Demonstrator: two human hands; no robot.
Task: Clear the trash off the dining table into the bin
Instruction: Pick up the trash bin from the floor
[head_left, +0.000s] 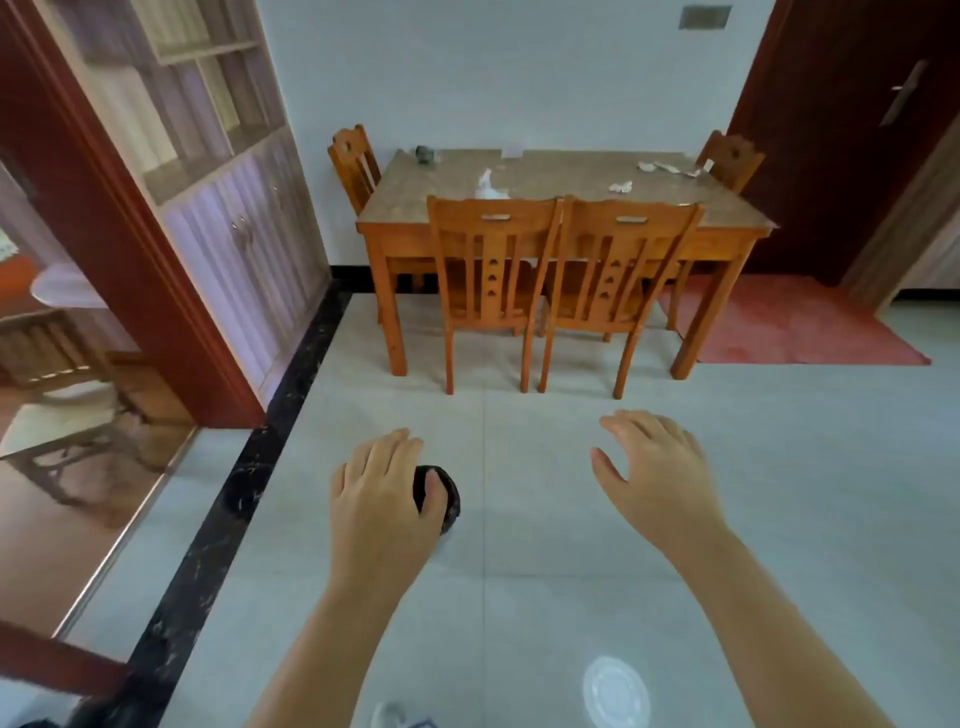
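Crumpled white trash lies on the far tabletop (566, 176): one upright tissue wad (487, 186) near the middle of the near edge, a smaller scrap (621, 187) to its right, and several flat pieces (667, 167) toward the far right corner. A small dark object (426, 155), too blurred to identify, sits at the far left corner. Two wooden chairs (493, 280) (618, 280) stand pushed in along the near side, with one more chair at the left end (353, 161) and another at the right end (730, 156). In the near field, the left hand (382, 499) curls around a dark rounded object (439, 496), thumb pressed on its top; what the object is cannot be told. The right hand (654, 478) is spread with loosely bent fingers and holds nothing. Both hover above the pale tiled floor (545, 561). A red mat (789, 322) lies to the right of the table before a dark door (852, 119); a glazed cabinet (223, 135) stands on the left.
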